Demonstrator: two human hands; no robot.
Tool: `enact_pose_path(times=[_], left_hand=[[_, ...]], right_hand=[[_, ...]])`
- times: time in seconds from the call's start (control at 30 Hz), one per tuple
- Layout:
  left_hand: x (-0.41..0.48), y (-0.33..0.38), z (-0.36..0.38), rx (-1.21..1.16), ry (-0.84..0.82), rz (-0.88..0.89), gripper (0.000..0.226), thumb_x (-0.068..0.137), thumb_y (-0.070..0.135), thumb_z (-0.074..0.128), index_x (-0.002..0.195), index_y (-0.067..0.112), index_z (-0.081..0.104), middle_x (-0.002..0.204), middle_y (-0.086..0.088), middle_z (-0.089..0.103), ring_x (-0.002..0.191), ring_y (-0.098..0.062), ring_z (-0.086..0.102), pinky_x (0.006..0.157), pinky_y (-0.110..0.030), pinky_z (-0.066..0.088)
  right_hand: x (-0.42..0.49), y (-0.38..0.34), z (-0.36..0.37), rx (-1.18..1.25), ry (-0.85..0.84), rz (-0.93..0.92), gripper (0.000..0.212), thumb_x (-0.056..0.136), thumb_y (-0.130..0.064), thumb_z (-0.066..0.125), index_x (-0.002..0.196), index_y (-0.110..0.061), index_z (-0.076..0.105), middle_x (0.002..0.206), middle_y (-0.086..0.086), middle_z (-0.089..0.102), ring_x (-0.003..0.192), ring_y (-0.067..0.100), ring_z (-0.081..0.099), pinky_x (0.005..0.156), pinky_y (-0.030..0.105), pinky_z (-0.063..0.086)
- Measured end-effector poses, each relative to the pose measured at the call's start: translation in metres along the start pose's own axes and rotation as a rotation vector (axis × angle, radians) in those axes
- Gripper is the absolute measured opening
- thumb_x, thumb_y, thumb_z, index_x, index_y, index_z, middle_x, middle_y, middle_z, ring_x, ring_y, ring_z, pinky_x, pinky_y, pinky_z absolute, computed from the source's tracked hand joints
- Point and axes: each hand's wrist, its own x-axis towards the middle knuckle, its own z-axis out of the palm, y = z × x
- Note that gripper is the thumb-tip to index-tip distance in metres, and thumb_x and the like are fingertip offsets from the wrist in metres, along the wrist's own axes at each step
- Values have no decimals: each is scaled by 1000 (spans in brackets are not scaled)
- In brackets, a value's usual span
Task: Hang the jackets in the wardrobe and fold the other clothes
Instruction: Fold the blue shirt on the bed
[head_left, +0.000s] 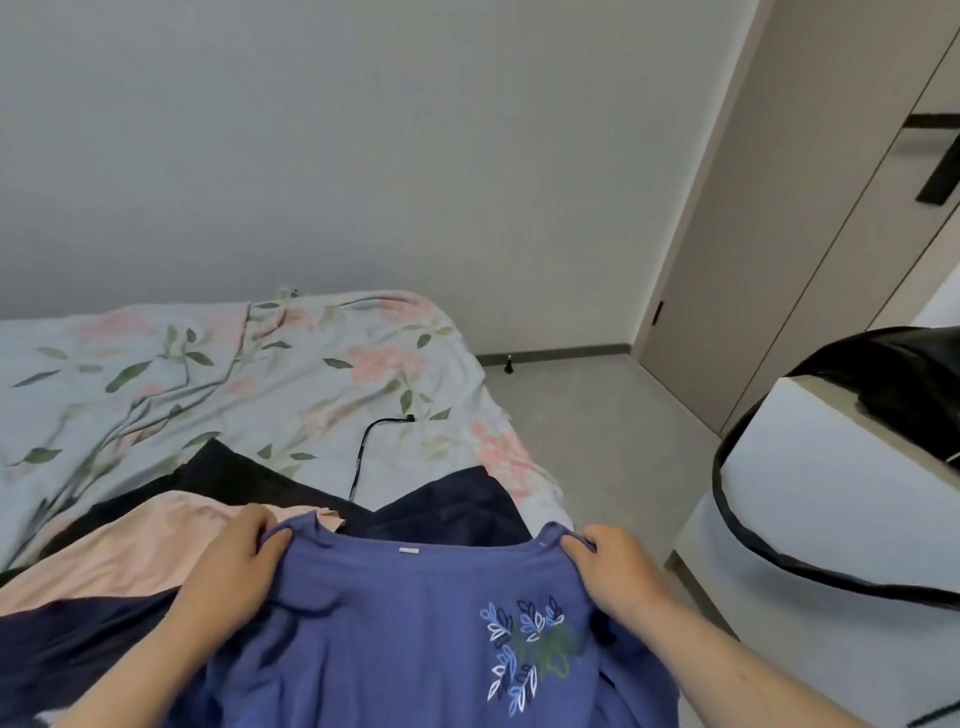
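Observation:
A blue top with a leaf embroidery on its chest hangs in front of me, held up by its shoulders. My left hand grips its left shoulder and my right hand grips its right shoulder. Behind it on the bed lie a pink garment, a black garment and a dark navy garment. More dark navy cloth lies at the lower left.
The bed has a floral cover, with a black cable lying on it. A white cabinet with a black jacket draped over it stands at the right. Beige wardrobe doors stand behind, grey floor between.

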Motion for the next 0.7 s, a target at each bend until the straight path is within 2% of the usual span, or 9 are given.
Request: enact_pose_path(times=[0.1, 0.2, 0.3, 0.43, 0.53, 0.6, 0.7], left_hand=[[15, -21, 21, 146, -40, -25, 24, 97, 22, 56, 76, 19, 44, 64, 1, 56, 62, -15, 53, 56, -35, 34], [31, -34, 38, 326, -65, -60, 21, 100, 32, 47, 81, 24, 41, 65, 4, 55, 59, -12, 52, 54, -33, 34], [49, -39, 49, 453, -44, -15, 21, 101, 31, 44, 82, 24, 38, 63, 3, 52, 55, -17, 51, 49, -33, 31], [76, -47, 58, 447, 40, 104, 27, 99, 27, 48, 76, 22, 33, 57, -2, 46, 48, -20, 44, 46, -31, 26], [100, -57, 63, 347, 52, 120, 29, 99, 24, 52, 76, 17, 35, 54, -7, 44, 46, -24, 42, 46, -31, 25], [120, -64, 65, 392, 11, 114, 31, 99, 30, 51, 74, 18, 36, 58, -8, 46, 48, -26, 43, 48, -32, 29], [142, -76, 68, 536, -5, 113, 32, 98, 39, 47, 74, 22, 37, 63, 1, 49, 53, -19, 43, 52, -33, 30]], right_hand=[[21, 0, 21, -40, 18, -24, 35, 99, -35, 49, 74, -12, 58, 72, 0, 63, 71, 24, 57, 66, 36, 47], [39, -2, 46, -133, 82, -57, 38, 101, -36, 43, 69, -16, 48, 73, 0, 57, 70, 25, 50, 59, 36, 36], [57, 1, 69, -242, 69, -108, 35, 103, -38, 39, 76, -18, 49, 83, 3, 60, 73, 25, 51, 59, 33, 32], [84, 11, 88, -341, 63, -190, 28, 104, -37, 35, 86, -20, 48, 94, 5, 61, 75, 27, 52, 59, 32, 29], [112, 12, 95, -467, 100, -311, 30, 104, -38, 35, 107, -17, 57, 97, 9, 65, 86, 34, 63, 59, 33, 31], [133, 11, 99, -530, 116, -384, 30, 104, -37, 37, 108, -15, 58, 97, 11, 66, 89, 35, 65, 59, 34, 32], [157, 9, 107, -480, 173, -414, 28, 102, -34, 42, 100, -12, 59, 96, 13, 66, 86, 37, 64, 58, 35, 31]])
